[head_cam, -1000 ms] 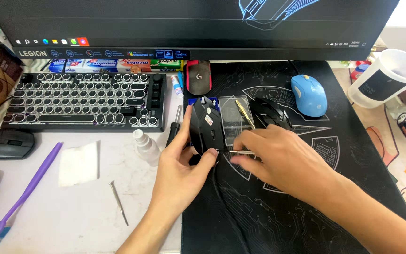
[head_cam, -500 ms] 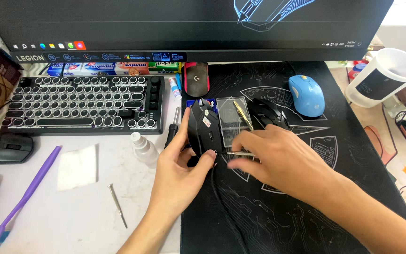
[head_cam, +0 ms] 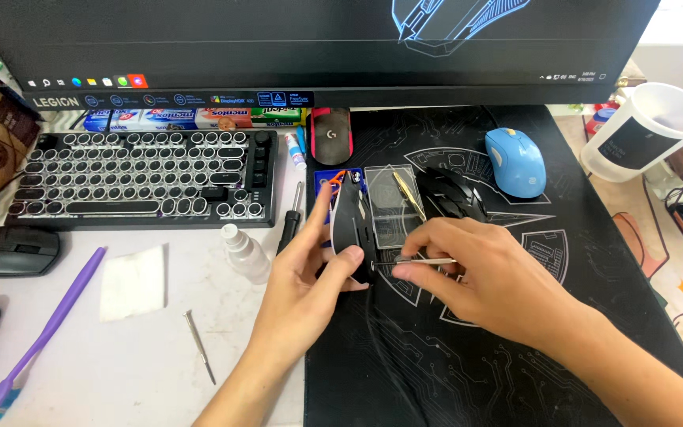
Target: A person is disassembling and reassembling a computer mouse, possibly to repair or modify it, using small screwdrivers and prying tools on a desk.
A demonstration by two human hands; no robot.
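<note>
The left hand (head_cam: 310, 277) has its grip closed on a black mouse (head_cam: 352, 229), tilted on its side on the black mat (head_cam: 468, 364). Just right of that mouse, the right hand (head_cam: 484, 277) pinches a thin metal tool (head_cam: 424, 260), tip towards it. Just beyond the mouse lies a clear plastic case (head_cam: 393, 207) holding a gold-coloured tool (head_cam: 409, 196), beside a blue tray (head_cam: 327, 180). Farther right stands a white cup (head_cam: 646, 130); its inside cannot be seen.

Black mouse (head_cam: 351, 225), blue mouse (head_cam: 515, 161), purple toothbrush (head_cam: 41, 332), line-patterned black mat (head_cam: 468, 364).
</note>
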